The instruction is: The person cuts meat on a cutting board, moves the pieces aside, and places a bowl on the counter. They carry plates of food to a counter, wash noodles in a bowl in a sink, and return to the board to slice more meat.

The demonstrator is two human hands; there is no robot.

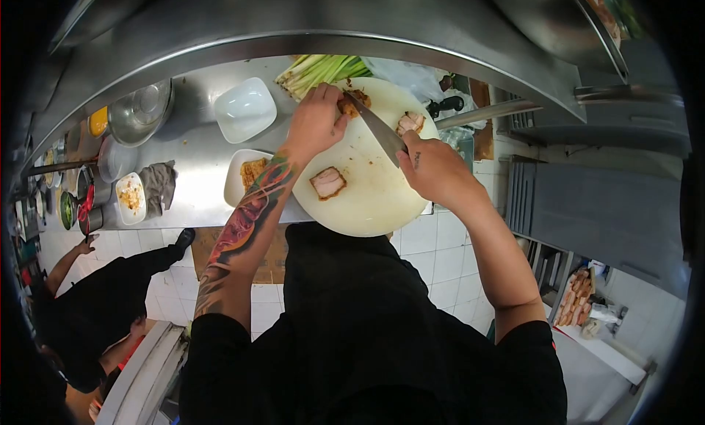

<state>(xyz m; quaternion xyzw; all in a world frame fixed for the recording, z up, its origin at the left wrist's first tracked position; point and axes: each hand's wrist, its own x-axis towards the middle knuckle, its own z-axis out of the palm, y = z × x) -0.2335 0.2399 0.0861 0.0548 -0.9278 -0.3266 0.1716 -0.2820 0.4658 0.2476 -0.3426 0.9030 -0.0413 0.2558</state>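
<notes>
A round, pale cutting board (367,212) lies in front of me. My right hand (435,166) is closed around the handle of a kitchen knife (378,133). Its blade runs up and left to a browned piece of crispy pork (358,102) at the board's far side. The curled fingers of my left hand (316,119) press on that piece's left side, partly hiding it. A cut block of pork (328,183) with a browned edge sits on the near left of the board. Another pork piece (410,122) rests on the right side.
Spring onions (319,74) and a plastic bag (402,76) lie behind the board. On the steel counter (192,142) stand an empty white bowl (246,109), a dish (233,179) with browned food, and a metal bowl (141,113). A co-worker (110,300) is at left; a steel shelf (352,40) overhangs.
</notes>
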